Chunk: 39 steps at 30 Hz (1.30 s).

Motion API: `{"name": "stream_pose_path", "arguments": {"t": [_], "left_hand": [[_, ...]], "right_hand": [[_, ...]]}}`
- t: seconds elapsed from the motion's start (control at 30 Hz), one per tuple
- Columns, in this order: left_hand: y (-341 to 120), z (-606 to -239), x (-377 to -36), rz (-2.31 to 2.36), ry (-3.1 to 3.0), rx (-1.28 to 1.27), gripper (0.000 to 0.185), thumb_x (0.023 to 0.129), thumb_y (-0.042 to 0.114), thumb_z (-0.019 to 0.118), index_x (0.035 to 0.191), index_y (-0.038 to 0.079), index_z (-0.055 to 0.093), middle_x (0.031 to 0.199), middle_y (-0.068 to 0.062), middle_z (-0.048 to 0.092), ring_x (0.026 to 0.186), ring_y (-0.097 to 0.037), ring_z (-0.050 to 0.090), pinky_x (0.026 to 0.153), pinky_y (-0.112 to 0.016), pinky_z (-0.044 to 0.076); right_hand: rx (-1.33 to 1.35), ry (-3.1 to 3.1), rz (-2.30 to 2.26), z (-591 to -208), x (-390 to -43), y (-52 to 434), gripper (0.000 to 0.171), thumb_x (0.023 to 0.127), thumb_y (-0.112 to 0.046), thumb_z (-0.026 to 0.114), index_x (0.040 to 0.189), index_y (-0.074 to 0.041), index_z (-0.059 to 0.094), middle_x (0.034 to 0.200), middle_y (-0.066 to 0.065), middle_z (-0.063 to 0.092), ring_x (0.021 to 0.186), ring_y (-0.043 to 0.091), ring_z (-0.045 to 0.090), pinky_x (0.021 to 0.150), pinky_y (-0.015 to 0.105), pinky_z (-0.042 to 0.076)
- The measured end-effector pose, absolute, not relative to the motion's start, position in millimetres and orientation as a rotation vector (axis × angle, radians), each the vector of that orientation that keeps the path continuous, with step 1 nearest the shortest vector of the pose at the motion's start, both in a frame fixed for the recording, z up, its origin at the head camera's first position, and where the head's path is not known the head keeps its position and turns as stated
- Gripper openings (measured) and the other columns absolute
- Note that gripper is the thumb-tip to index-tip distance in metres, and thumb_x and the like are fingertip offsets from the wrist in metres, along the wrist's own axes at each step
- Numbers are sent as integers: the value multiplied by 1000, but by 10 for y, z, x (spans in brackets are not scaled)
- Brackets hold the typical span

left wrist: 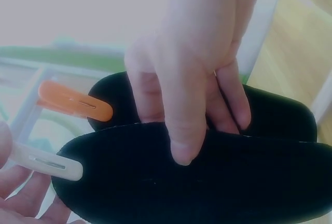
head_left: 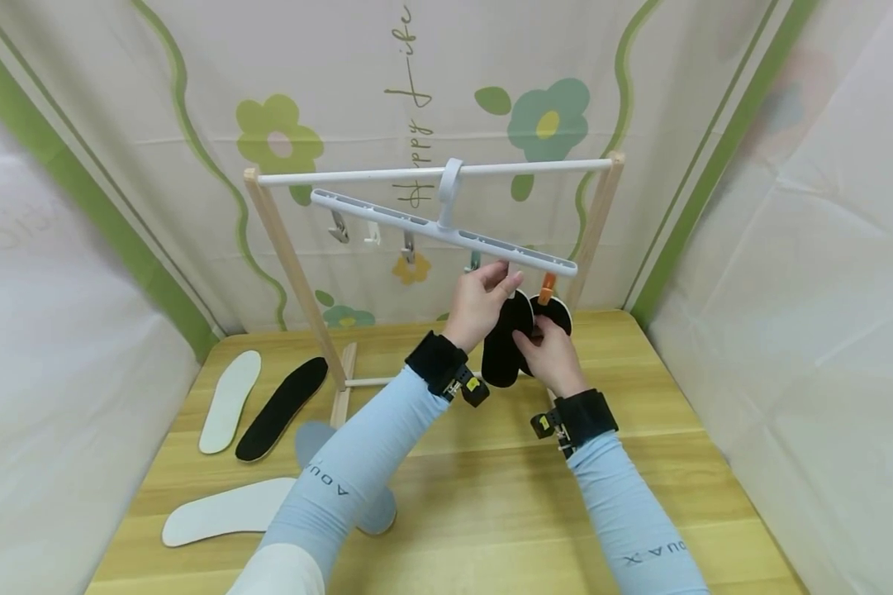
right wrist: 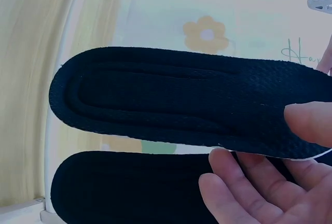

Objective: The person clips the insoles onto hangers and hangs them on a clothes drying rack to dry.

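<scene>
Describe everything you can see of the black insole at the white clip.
The black insole is long and round-ended, with a fabric-like, textured face, curved moulded lines around its lower end and a pale edge. In the head view it is upright, slightly tilted, below the hanger, left of and partly in front of a second black insole. The white clip, pinched by the left hand, overlaps its top end. The right hand grips it, thumb in front, fingers behind.

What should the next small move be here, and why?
Probably ease the left hand off the white clip: its tip overlaps the end of the front black insole, which the right hand pinches and supports.
</scene>
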<state>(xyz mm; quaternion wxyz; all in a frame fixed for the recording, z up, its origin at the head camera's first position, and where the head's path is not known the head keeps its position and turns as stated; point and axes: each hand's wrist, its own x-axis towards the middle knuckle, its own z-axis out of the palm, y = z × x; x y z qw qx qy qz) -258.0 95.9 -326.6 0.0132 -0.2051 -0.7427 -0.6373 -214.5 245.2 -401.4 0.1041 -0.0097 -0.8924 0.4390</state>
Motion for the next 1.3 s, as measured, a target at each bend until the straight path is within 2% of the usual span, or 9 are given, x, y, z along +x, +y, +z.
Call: {"name": "stream_pose_path", "arguments": {"t": [0.3,0.7,0.93,1.17,1.3], "left_hand": [[937,-3285,-2597,-1997,-2315,-634,46,98,31,63,137,7,59,126,-8,66,114,-14,62,97,-30,49],[890,-3342,-2636,-1991,-2295,-650,48,99,33,61,138,5,58,137,-8,59,125,-16,55,101,-29,46],[879,-3356,-2633,-1947,-2340,-588,48,99,38,60,138,11,59,139,0,58,129,-15,50,102,-31,44],[857,-3395,-2628,-1880,-2370,-605,56,99,43,58,143,8,53,145,-1,53,137,-15,41,109,-31,37],[850,-3417,-2630,-1887,-2365,-609,59,98,45,58,144,8,51,146,-3,51,138,-18,40,111,-36,35]], "right_hand": [[-32,-2652,1336,-4049,-2167,2458,39,98,-23,61,125,5,55,115,25,64,104,37,64,92,49,51],[-29,-2659,1342,-4071,-2155,2458,38,99,-20,60,126,6,55,115,25,63,105,37,63,92,49,50],[-43,-2668,1344,-4095,-2144,2482,39,100,-20,59,129,5,55,116,24,63,106,37,62,91,48,50],[-67,-2697,1359,-4099,-2138,2499,40,101,-22,57,132,4,55,120,23,63,109,36,61,92,47,50],[-72,-2707,1349,-4099,-2134,2504,40,101,-21,57,132,5,56,120,23,63,109,36,62,92,48,50]]}}
